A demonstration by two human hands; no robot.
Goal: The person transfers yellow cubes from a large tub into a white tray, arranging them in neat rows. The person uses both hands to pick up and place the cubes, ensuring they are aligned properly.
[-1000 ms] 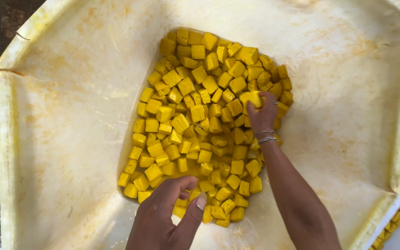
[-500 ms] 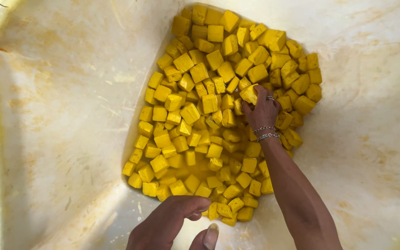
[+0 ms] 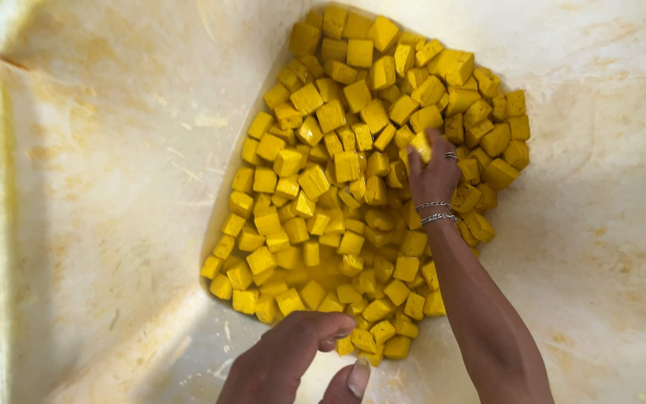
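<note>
- Since a moment ago, my left hand [image 3: 293, 359] has curled up at the near edge of the pile, and my right hand [image 3: 434, 173] has stayed in among the blocks, lifting one slightly.
- Right fingers [image 3: 417, 163] are pressed together around one yellow block [image 3: 422, 147], pinching it just above the heap; a ring and two thin bracelets [image 3: 435, 212] sit on that hand and wrist.
- Left fingers [image 3: 321, 335] are curled in towards the thumb [image 3: 354, 378]; whether they pinch anything I cannot tell. They hang just beside the nearest blocks.
- Between my two hands lies the pile of yellow blocks [image 3: 338, 194], packed close and spreading away beyond my right fingertips.
- Under everything, the pale, yellow-stained sheet [image 3: 106, 187] dips like a trough, rising on both sides of my hands.
</note>
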